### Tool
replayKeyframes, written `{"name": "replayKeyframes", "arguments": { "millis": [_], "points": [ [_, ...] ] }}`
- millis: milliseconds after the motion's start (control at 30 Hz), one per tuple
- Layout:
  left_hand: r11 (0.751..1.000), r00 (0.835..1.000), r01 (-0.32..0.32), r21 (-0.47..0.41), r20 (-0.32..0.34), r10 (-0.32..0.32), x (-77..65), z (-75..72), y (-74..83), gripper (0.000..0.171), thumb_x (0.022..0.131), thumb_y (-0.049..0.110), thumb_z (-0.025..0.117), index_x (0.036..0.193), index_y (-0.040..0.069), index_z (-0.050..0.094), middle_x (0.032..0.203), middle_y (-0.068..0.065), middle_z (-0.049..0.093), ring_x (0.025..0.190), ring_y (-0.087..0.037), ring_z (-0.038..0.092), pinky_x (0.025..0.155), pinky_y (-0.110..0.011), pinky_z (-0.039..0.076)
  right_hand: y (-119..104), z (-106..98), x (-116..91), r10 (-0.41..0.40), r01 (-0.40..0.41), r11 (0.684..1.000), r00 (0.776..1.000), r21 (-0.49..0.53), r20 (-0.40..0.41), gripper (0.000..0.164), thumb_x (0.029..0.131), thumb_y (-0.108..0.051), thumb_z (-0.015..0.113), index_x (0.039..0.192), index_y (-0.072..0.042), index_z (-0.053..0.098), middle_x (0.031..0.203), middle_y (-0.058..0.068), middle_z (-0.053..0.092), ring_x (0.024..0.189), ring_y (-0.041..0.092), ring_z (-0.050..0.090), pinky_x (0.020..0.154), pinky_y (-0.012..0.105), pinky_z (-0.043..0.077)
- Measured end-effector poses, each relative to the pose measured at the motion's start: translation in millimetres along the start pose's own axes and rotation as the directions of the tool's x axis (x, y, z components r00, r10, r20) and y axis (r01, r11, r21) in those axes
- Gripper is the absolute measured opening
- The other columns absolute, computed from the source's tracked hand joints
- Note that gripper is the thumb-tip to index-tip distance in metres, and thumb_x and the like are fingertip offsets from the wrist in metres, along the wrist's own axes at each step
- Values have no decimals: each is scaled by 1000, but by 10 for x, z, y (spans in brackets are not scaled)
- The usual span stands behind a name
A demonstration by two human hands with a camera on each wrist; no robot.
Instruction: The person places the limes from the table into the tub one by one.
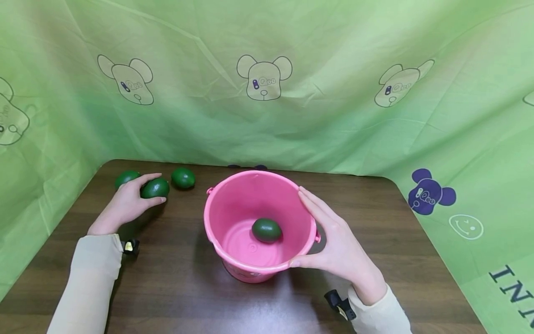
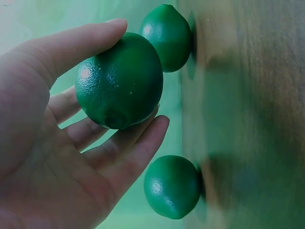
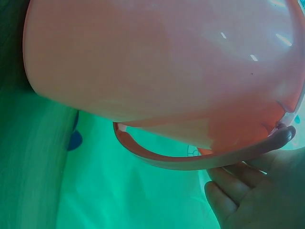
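Note:
My left hand [image 1: 131, 202] holds a green lime [image 1: 156, 188] between thumb and fingers at the left of the table. In the left wrist view the thumb lies along one side of this lime [image 2: 119, 83], the fingers along the other. A second lime [image 1: 126, 177] sits just behind the hand, partly covered by it, and a third lime [image 1: 182, 178] lies to its right. At the middle stands a pink bucket [image 1: 246, 268] with one dark green lime [image 1: 267, 230] on its bottom. My right hand [image 1: 338, 236] grips the bucket's right rim, thumb in front and fingers farther back.
A brown wooden table [image 1: 175, 287] carries everything. Behind it and along both sides hangs a green cloth [image 1: 200, 120] with cartoon bear heads. The bucket's pink handle [image 3: 181, 162] hangs along its outer side, close to the right fingers.

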State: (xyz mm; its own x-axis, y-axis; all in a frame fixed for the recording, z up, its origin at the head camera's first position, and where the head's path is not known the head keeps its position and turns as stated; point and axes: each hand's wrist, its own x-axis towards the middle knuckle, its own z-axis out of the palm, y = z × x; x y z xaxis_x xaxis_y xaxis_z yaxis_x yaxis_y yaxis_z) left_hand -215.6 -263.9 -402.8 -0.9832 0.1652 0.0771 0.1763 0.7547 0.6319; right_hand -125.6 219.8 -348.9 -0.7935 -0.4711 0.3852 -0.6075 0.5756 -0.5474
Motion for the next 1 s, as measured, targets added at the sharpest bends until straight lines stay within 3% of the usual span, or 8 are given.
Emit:
{"name": "replayKeyframes", "arguments": {
  "millis": [1000],
  "points": [
    [999, 997, -39, -3, -60, 39, -28, -40, 197, 72, 93, 32, 76, 153, 8, 45, 143, -26, 51, 119, -44, 53, 93, -59, 45, -5, -7, -3, -3, 3, 1000, 1000, 6, -1, 129, 55, -52, 99, 161, -16, 33, 165, -2, 29, 147, 19, 31, 112, 24, 33]
  ]
}}
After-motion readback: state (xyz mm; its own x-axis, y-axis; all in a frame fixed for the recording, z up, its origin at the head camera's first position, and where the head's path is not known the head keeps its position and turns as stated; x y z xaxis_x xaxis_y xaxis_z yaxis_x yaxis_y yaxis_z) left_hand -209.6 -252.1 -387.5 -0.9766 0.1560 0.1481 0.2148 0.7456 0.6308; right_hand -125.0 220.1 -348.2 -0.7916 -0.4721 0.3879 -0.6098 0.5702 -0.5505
